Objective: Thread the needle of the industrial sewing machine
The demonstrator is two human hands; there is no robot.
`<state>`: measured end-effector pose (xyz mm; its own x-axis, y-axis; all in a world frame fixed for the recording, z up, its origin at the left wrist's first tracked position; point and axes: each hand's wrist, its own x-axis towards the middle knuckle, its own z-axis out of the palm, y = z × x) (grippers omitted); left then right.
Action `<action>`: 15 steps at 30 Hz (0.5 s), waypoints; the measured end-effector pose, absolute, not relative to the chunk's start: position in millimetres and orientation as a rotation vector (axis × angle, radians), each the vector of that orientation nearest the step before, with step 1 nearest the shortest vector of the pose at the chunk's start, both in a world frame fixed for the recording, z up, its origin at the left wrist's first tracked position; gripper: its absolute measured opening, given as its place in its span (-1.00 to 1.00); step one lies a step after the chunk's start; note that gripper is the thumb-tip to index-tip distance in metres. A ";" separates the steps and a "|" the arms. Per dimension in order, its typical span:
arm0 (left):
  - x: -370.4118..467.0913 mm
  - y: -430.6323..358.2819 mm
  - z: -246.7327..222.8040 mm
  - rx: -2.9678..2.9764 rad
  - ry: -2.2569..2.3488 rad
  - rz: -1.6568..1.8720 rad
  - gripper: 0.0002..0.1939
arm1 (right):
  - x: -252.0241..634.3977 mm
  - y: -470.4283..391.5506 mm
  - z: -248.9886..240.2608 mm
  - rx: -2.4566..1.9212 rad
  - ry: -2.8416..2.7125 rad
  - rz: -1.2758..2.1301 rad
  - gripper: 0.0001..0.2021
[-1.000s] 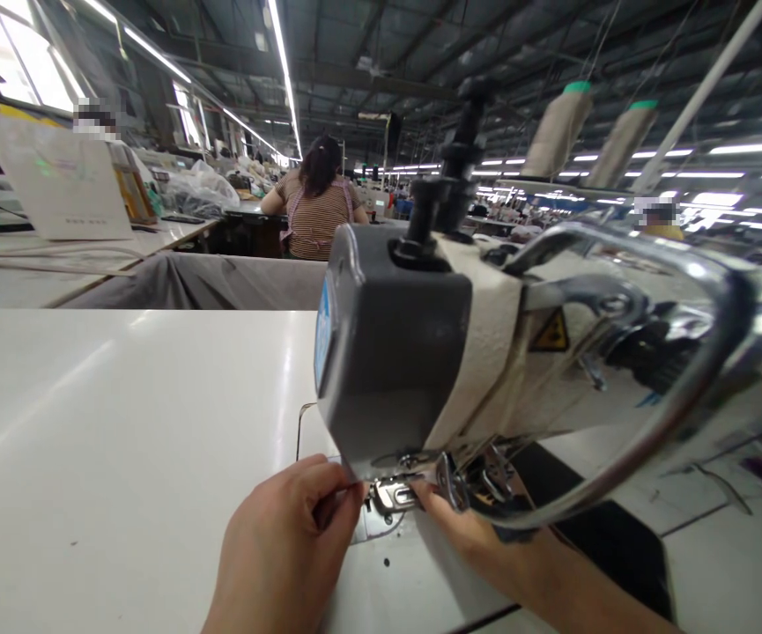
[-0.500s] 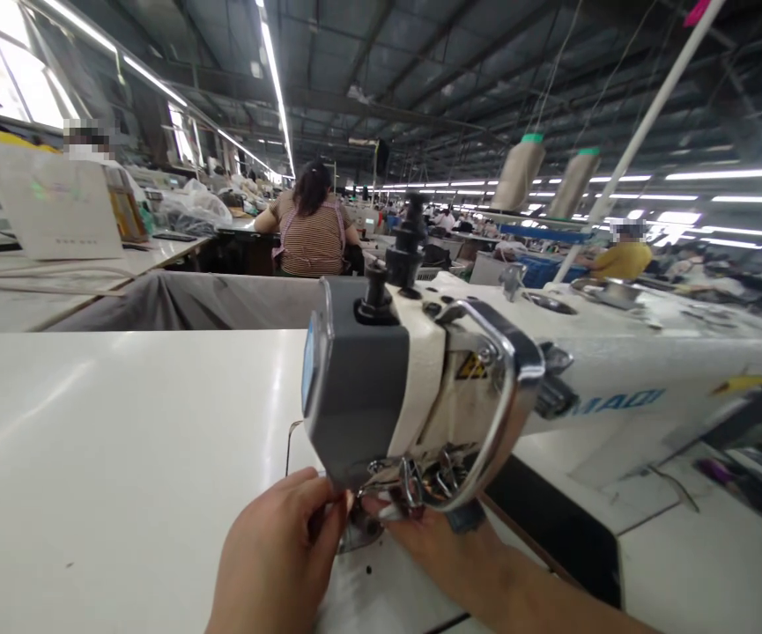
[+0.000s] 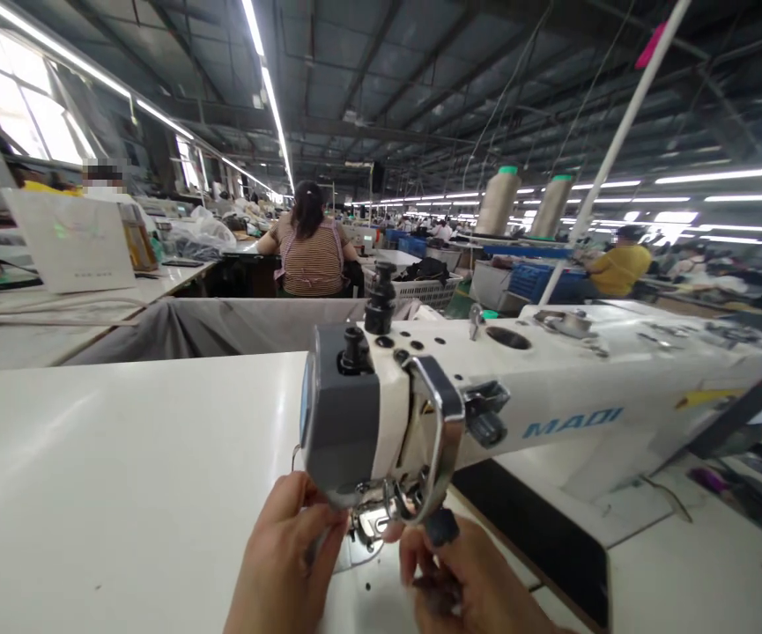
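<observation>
A sewing machine (image 3: 344, 431) with a grey head and white arm stands on the white table (image 3: 122, 475). Beside the left of its needle area, my left hand (image 3: 292, 546) pinches thumb and fingers together; whatever lies between them is too small to make out. To the right of the presser foot (image 3: 371, 524), my right hand (image 3: 473, 572) is closed, its fingers curled below the chrome guard (image 3: 447, 440). Something small and dark, blurred, shows between those fingers. Part of the right hand is hidden behind the guard's lower end.
A dark panel (image 3: 539, 537) lies beneath the machine arm. Thread cones (image 3: 498, 202) stand behind it near a slanted pole (image 3: 625, 132). Grey cloth (image 3: 222, 326) hangs past the table's far edge. Ahead sits a person in a striped top (image 3: 311, 251); a white bag (image 3: 73, 242) stands left.
My right hand has drawn back from beneath the needle area, to the right and toward me, fingers curling. My left hand stays pinched near the needle. The view has shifted slightly.
</observation>
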<state>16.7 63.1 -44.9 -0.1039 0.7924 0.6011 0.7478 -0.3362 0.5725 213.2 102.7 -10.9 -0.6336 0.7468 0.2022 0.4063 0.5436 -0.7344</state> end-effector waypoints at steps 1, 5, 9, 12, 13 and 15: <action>16.8 62.0 -44.3 2.049 1.774 1.455 -0.85 | 214.3 98.5 -10.2 -0.890 -2.189 1.150 -0.84; 16.3 58.2 -38.9 1.931 1.756 1.423 -0.85 | 218.9 85.1 -5.1 -0.782 -1.931 1.786 -0.83; 14.1 56.0 -31.8 1.751 1.782 1.507 -0.83 | 236.1 79.7 -4.3 -1.101 -2.222 1.233 -0.86; 11.1 53.5 -26.2 1.705 1.804 1.615 -0.85 | 247.4 73.9 -13.7 -1.321 -2.336 0.737 -0.74; 9.7 52.3 -24.5 1.688 1.813 1.646 -0.85 | 248.4 70.5 -17.9 -1.379 -2.343 0.633 -0.73; 6.6 49.5 -21.8 1.653 1.817 1.695 -0.85 | 246.3 61.7 -25.2 -1.464 -2.338 0.492 -0.70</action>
<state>6.6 49.5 -21.8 -0.3779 0.7589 0.5304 0.5816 -0.2512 0.7737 246.3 61.7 -25.2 -0.4128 0.9053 0.0998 0.7884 0.4101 -0.4586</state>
